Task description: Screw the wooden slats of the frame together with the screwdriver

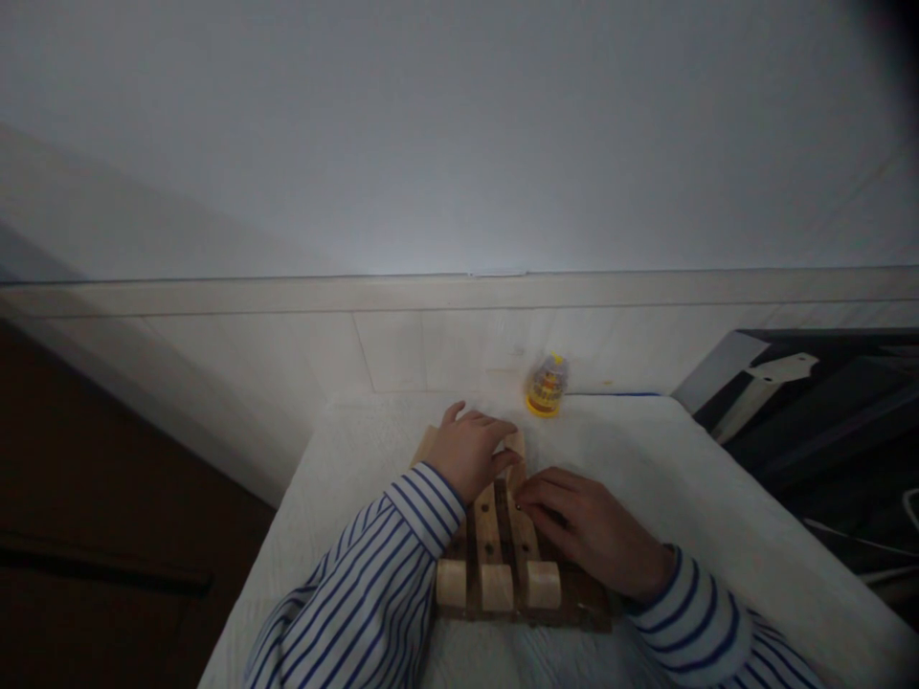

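Observation:
A dark brown wooden board [585, 598] lies at the near side of the table, bearing several pale wooden strips with dark holes and thick blocks at their near ends. My left hand [470, 450] reaches over the strips; its thumb and fingers close around the far part of the right-hand wooden strip [527, 541]. On that same strip my right hand [581, 522] has thumb and forefinger pinched together around a hole. Whatever sits between those fingertips is too small to name. My left hand and forearm cover part of the left strip.
A clear, cone-shaped container with a yellow base [546, 388] stands at the table's back edge. The white-covered table [345, 498] meets a pale panelled wall [431, 349]. Dark equipment with a light metal bracket [772, 383] is at right, dark brown furniture [107, 459] at left.

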`<state>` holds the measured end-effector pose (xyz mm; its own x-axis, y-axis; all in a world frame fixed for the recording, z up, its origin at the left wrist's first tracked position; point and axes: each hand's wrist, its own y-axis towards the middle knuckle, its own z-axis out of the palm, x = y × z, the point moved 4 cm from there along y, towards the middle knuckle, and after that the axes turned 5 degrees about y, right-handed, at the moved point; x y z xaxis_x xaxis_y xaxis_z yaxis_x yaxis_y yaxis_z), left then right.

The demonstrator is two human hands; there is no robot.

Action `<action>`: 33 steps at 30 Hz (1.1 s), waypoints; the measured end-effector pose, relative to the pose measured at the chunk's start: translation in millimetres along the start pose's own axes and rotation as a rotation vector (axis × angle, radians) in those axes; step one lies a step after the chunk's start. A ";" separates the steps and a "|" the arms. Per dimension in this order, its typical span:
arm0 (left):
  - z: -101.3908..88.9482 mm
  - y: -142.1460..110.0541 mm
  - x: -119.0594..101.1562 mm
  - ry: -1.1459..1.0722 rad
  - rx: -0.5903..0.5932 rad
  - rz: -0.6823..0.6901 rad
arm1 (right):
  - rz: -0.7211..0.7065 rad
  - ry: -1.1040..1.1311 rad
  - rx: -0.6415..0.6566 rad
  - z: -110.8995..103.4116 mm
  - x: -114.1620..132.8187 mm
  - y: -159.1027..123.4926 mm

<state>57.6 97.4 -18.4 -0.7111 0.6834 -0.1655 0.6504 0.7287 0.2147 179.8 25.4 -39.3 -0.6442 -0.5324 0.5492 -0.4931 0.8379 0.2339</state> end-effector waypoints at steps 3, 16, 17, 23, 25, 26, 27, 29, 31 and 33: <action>-0.2 0.1 -0.2 0.000 -0.004 0.003 | -0.003 -0.010 0.011 1.4 -0.9 -0.2; 0.8 0.6 0.4 -0.014 0.000 -0.010 | -0.014 0.035 0.021 2.3 -0.2 0.5; 1.0 0.5 0.6 -0.016 -0.003 -0.012 | -0.018 0.035 0.019 2.4 -0.4 0.5; 2.9 0.7 1.4 -0.015 -0.001 -0.012 | -0.033 0.002 0.007 4.2 -2.2 -0.5; 3.0 0.7 1.9 -0.015 -0.007 -0.010 | -0.044 -0.009 0.006 4.3 -1.4 -0.7; 3.1 0.7 2.1 -0.015 -0.010 -0.008 | -0.049 -0.012 0.009 4.2 -0.9 -0.8; 3.3 0.7 2.4 -0.016 -0.013 -0.006 | -0.055 -0.017 0.015 4.1 -0.2 -0.8; 3.9 0.7 2.8 -0.020 -0.014 -0.005 | -0.058 -0.026 0.028 3.8 0.7 -0.9; 4.8 0.8 3.3 -0.022 -0.013 -0.005 | -0.054 -0.031 0.041 3.6 0.9 -1.0; 5.6 0.9 3.6 -0.019 -0.010 -0.004 | -0.050 -0.033 0.045 3.8 0.2 -1.2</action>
<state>57.1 100.8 -24.2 -0.7083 0.6813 -0.1846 0.6447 0.7309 0.2238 178.0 23.8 -42.5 -0.6365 -0.5782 0.5105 -0.5510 0.8040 0.2235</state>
